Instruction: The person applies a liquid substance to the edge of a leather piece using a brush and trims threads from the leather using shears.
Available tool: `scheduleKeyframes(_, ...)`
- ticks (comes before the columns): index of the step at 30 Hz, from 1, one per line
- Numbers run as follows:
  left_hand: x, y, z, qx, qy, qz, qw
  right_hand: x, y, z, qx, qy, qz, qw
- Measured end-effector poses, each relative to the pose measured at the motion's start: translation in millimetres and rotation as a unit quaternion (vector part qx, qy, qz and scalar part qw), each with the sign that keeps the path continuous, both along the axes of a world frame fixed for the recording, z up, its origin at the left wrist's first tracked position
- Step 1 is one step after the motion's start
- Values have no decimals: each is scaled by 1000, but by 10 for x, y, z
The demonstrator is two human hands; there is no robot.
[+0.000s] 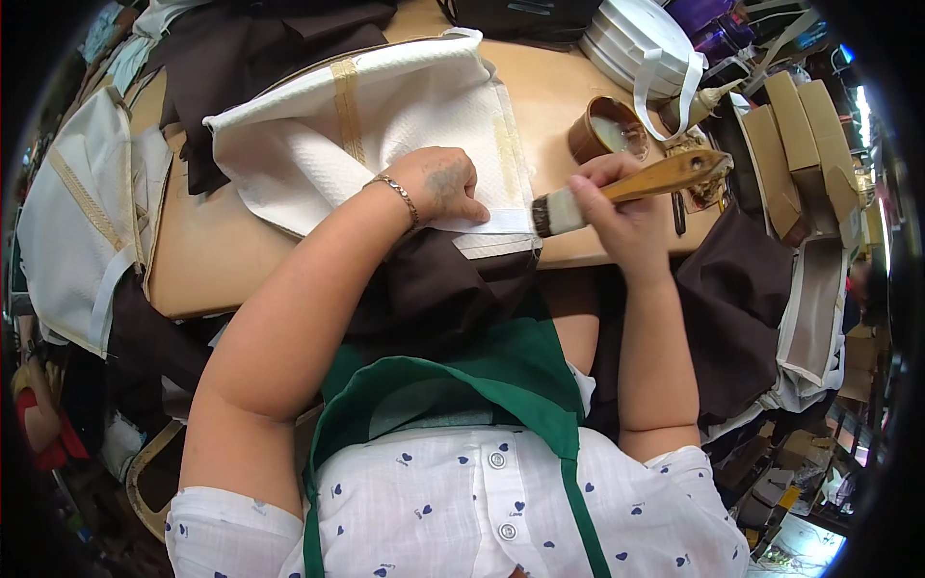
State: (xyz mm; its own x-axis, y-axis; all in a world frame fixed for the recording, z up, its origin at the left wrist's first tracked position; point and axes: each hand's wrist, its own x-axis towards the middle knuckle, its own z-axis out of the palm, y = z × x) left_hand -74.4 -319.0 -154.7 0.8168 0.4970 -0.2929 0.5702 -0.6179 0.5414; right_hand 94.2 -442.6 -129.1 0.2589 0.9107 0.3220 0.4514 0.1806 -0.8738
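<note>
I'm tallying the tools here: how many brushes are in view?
1: the brush in the right hand, its bristles beside the end of the white strip. Others may be hidden in the crowded surroundings.

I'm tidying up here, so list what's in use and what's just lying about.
In use:
white strip on the cream fabric, under the left hand
brush, in the right hand
brown cup, probably

Apparently lying about:
cardboard boxes
cream piece at far left
dark cloth behind
tape roll, possibly the strip's source
</note>
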Motion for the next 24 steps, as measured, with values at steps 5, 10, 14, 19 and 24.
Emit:
scheduleKeyframes(5, -1, -31, 16, -3, -2, 11, 1000, 34, -41, -389, 12, -23, 8, 1000)
scheduleKeyframes(10, -29, -29, 10, 5, -6, 13, 1000, -35, -9, -195, 55, -46, 12, 997)
scheduleKeyframes(14, -3, -38, 29, -4, 0, 17, 1000, 28, 29, -391, 27, -10, 14, 999)
scheduleKeyframes(19, -1, -51, 37, -3, -4, 30, 1000, -26, 34, -208, 30, 82, 8, 996)
scheduleKeyframes(24, 7, -41, 12, -13, -1, 36, 999, 175, -2, -386, 4, 24, -54, 998)
